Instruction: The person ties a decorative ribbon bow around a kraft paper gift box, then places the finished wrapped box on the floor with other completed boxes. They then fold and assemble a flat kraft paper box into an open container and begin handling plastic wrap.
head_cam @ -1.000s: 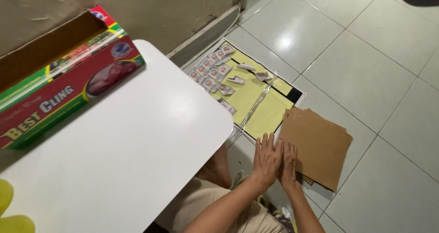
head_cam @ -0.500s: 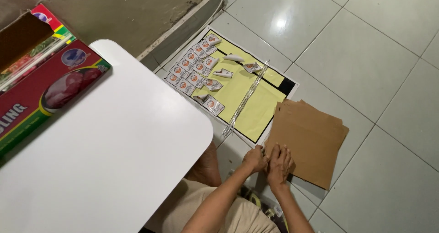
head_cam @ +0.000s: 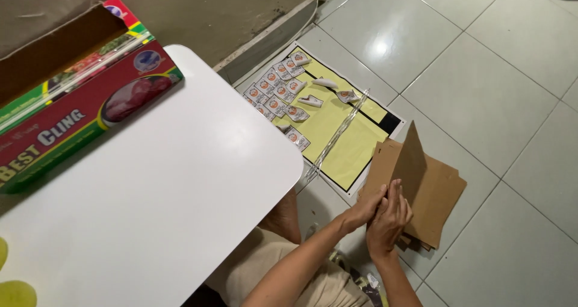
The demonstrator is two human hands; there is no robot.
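A box [head_cam: 78, 102] lies on the table [head_cam: 168, 210]; right of it, small packets [head_cam: 278, 93] lie on a floor mat [head_cam: 349, 150] beside stacked cardboard [head_cam: 436, 192].

**What you have in front of you, counted**

You have two hands, the left hand [head_cam: 365, 209] and the right hand [head_cam: 390, 218], one white table [head_cam: 156, 210], one cling-film box [head_cam: 72, 108], one yellow sheet [head_cam: 340, 132], one stack of cardboard pieces [head_cam: 430, 189] and roughly fifteen small packets [head_cam: 278, 93]; an exact packet count isn't possible.

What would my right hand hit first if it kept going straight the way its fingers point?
Probably the raised brown cardboard sheet that the right hand already touches at its lower edge. Beyond it lies the yellow sticky board on the floor, though depth is unclear.
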